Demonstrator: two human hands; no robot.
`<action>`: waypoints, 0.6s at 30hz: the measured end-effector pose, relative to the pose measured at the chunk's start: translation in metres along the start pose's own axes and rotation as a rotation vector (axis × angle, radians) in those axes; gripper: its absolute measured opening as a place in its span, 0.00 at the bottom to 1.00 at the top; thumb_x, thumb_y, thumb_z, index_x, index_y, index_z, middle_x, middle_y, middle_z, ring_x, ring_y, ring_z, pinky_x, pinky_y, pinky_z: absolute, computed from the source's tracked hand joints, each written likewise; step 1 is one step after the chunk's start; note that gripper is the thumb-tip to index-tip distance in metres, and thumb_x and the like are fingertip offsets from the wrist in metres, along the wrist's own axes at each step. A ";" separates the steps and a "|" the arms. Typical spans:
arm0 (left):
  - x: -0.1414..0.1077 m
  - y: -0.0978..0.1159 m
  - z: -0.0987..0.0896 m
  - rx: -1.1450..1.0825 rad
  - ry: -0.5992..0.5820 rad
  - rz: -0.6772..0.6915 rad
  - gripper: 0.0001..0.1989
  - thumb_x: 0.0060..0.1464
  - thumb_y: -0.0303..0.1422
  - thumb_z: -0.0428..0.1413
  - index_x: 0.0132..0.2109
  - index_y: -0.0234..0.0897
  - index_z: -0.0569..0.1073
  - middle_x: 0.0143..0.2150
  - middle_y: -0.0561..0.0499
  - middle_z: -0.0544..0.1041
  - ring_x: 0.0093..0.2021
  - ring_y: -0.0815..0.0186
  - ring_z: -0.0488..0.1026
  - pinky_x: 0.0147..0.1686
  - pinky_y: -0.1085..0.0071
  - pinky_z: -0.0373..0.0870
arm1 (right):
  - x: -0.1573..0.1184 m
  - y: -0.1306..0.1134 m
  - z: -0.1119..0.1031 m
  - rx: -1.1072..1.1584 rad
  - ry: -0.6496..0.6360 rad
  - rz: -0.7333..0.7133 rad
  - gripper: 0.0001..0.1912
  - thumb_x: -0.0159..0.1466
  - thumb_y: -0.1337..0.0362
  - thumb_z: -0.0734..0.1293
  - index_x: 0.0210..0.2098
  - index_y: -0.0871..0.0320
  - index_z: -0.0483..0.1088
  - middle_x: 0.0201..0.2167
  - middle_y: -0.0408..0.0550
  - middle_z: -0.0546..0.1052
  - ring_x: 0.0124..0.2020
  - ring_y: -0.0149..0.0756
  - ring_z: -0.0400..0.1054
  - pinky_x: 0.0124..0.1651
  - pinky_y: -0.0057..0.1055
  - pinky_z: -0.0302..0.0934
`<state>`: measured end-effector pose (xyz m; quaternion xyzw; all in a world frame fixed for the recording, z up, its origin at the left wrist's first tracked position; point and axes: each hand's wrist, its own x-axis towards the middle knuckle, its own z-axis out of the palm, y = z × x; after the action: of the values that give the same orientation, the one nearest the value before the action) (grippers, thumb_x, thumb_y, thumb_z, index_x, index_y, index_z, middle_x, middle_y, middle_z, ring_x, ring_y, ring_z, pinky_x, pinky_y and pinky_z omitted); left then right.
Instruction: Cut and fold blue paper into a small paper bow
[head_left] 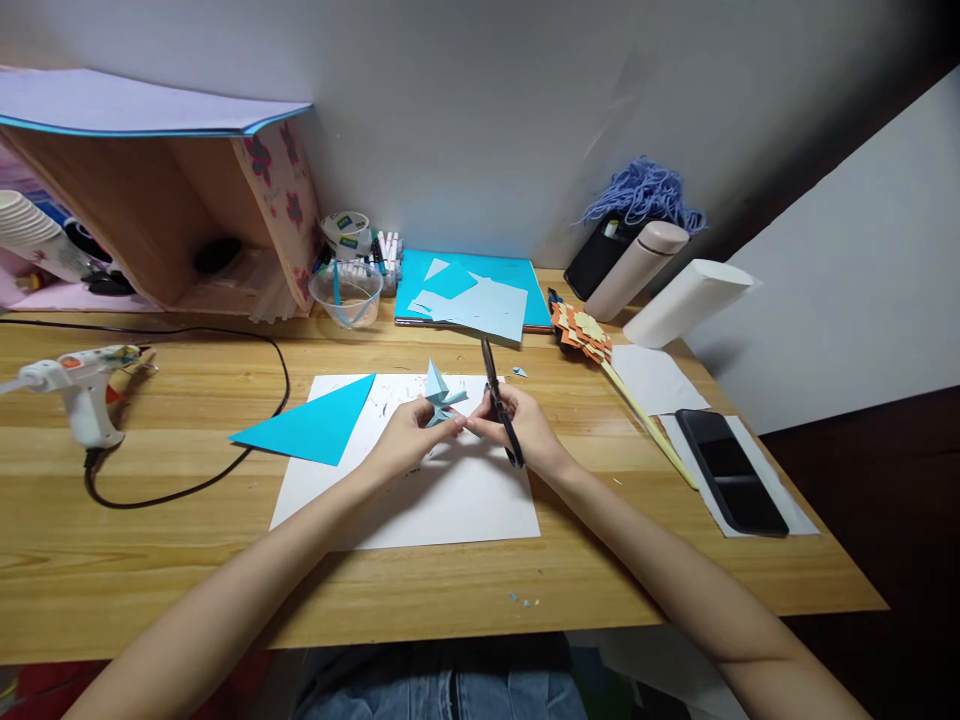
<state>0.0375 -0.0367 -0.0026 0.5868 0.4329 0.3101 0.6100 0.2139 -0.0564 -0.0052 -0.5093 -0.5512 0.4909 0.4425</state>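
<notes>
Over a white sheet of paper (420, 515), my left hand (409, 438) pinches a small folded light-blue paper piece (438, 385) with pointed tips sticking up. My right hand (525, 432) has its thumb and finger at the right side of that piece, close to the left fingertips. Dark scissors (491, 368) are also held in my right hand, blades pointing up and away, handle beside the palm. A bright blue paper triangle (315, 425) lies left of my left hand, partly on the sheet.
A white glue gun (88, 395) with a black cable lies at the left. Behind stand a clear cup (346, 300), markers and blue papers (409, 285). Toward the right are an orange paper flower (581, 333), a phone (731, 470), a pink bottle (637, 268) and a white roll (686, 302).
</notes>
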 end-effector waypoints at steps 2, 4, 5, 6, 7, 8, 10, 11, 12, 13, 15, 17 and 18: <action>0.001 -0.001 -0.001 -0.012 0.016 -0.038 0.14 0.45 0.42 0.59 0.31 0.33 0.75 0.29 0.46 0.77 0.32 0.62 0.73 0.37 0.67 0.65 | 0.000 0.002 0.001 -0.002 0.000 0.000 0.16 0.47 0.57 0.73 0.26 0.57 0.63 0.24 0.42 0.72 0.27 0.32 0.66 0.31 0.29 0.60; 0.002 -0.001 -0.003 -0.037 0.015 -0.057 0.14 0.45 0.42 0.59 0.30 0.33 0.75 0.29 0.46 0.77 0.32 0.61 0.73 0.36 0.67 0.65 | 0.000 0.004 0.001 -0.008 0.010 0.000 0.16 0.47 0.57 0.73 0.26 0.58 0.64 0.25 0.42 0.72 0.27 0.31 0.66 0.31 0.28 0.59; 0.002 -0.001 -0.004 -0.044 0.014 -0.057 0.14 0.45 0.42 0.60 0.30 0.33 0.75 0.29 0.46 0.77 0.32 0.62 0.73 0.36 0.67 0.65 | 0.000 0.004 0.001 -0.007 0.016 0.001 0.16 0.47 0.57 0.73 0.26 0.58 0.64 0.25 0.42 0.72 0.27 0.31 0.65 0.32 0.28 0.59; 0.002 0.000 -0.005 -0.042 0.010 -0.054 0.14 0.44 0.41 0.60 0.31 0.33 0.75 0.29 0.46 0.77 0.32 0.62 0.73 0.35 0.68 0.65 | 0.000 0.004 0.001 -0.006 0.020 0.004 0.16 0.48 0.57 0.73 0.27 0.58 0.64 0.25 0.42 0.72 0.27 0.31 0.66 0.32 0.28 0.59; 0.001 0.000 -0.005 -0.035 0.007 -0.054 0.14 0.44 0.41 0.60 0.31 0.33 0.75 0.30 0.46 0.77 0.32 0.62 0.73 0.35 0.69 0.65 | 0.000 0.003 0.001 -0.004 0.021 0.009 0.16 0.48 0.57 0.73 0.27 0.58 0.64 0.25 0.42 0.72 0.28 0.31 0.66 0.32 0.28 0.59; 0.001 0.001 -0.006 -0.023 0.005 -0.054 0.14 0.44 0.41 0.60 0.31 0.32 0.75 0.29 0.46 0.77 0.32 0.63 0.73 0.34 0.69 0.65 | -0.001 0.003 0.001 -0.001 0.021 0.014 0.16 0.49 0.57 0.73 0.27 0.58 0.64 0.26 0.42 0.72 0.28 0.31 0.66 0.33 0.28 0.59; 0.000 0.003 -0.006 0.014 0.000 -0.066 0.15 0.43 0.41 0.60 0.32 0.32 0.74 0.29 0.47 0.77 0.31 0.64 0.72 0.32 0.70 0.64 | -0.001 0.002 0.001 0.002 0.016 0.016 0.16 0.49 0.57 0.73 0.28 0.58 0.64 0.26 0.43 0.72 0.28 0.31 0.66 0.32 0.28 0.59; -0.001 0.005 -0.006 0.034 0.002 -0.070 0.15 0.43 0.41 0.61 0.32 0.32 0.74 0.29 0.47 0.76 0.30 0.64 0.71 0.31 0.71 0.63 | -0.001 0.001 0.001 0.004 0.012 0.015 0.16 0.49 0.57 0.73 0.28 0.58 0.64 0.26 0.42 0.71 0.28 0.31 0.65 0.32 0.28 0.59; -0.001 0.006 -0.006 0.053 0.008 -0.072 0.15 0.43 0.41 0.61 0.32 0.31 0.74 0.29 0.47 0.76 0.30 0.65 0.71 0.30 0.71 0.63 | -0.001 0.001 0.001 0.008 0.012 0.015 0.16 0.49 0.56 0.72 0.28 0.58 0.64 0.25 0.42 0.71 0.27 0.30 0.65 0.31 0.27 0.59; -0.001 0.008 -0.006 0.066 0.022 -0.071 0.15 0.43 0.40 0.60 0.32 0.31 0.74 0.28 0.48 0.75 0.29 0.65 0.70 0.30 0.71 0.62 | -0.001 0.001 0.001 0.020 0.018 0.016 0.16 0.50 0.55 0.72 0.28 0.59 0.64 0.24 0.41 0.70 0.26 0.29 0.65 0.31 0.27 0.59; -0.001 0.011 -0.008 0.077 0.067 -0.069 0.13 0.42 0.39 0.60 0.30 0.32 0.73 0.27 0.49 0.74 0.28 0.67 0.69 0.28 0.72 0.61 | 0.000 0.001 0.001 0.069 0.015 0.031 0.17 0.53 0.52 0.70 0.29 0.59 0.63 0.24 0.41 0.69 0.25 0.28 0.65 0.28 0.25 0.60; 0.000 0.014 -0.011 0.083 0.147 -0.071 0.13 0.42 0.39 0.60 0.30 0.32 0.72 0.25 0.51 0.73 0.25 0.68 0.67 0.27 0.72 0.60 | 0.002 0.001 0.001 0.154 -0.027 0.046 0.20 0.56 0.47 0.65 0.30 0.59 0.63 0.25 0.42 0.70 0.23 0.28 0.65 0.26 0.25 0.61; 0.001 0.015 -0.013 0.085 0.201 -0.066 0.13 0.42 0.39 0.60 0.30 0.32 0.73 0.24 0.52 0.72 0.25 0.68 0.66 0.26 0.72 0.59 | 0.002 0.001 0.000 0.211 -0.064 0.053 0.22 0.57 0.44 0.63 0.30 0.59 0.62 0.25 0.43 0.70 0.23 0.27 0.66 0.25 0.25 0.62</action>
<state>0.0282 -0.0280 0.0126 0.5637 0.5236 0.3286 0.5478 0.2135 -0.0541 -0.0060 -0.4583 -0.4968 0.5739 0.4624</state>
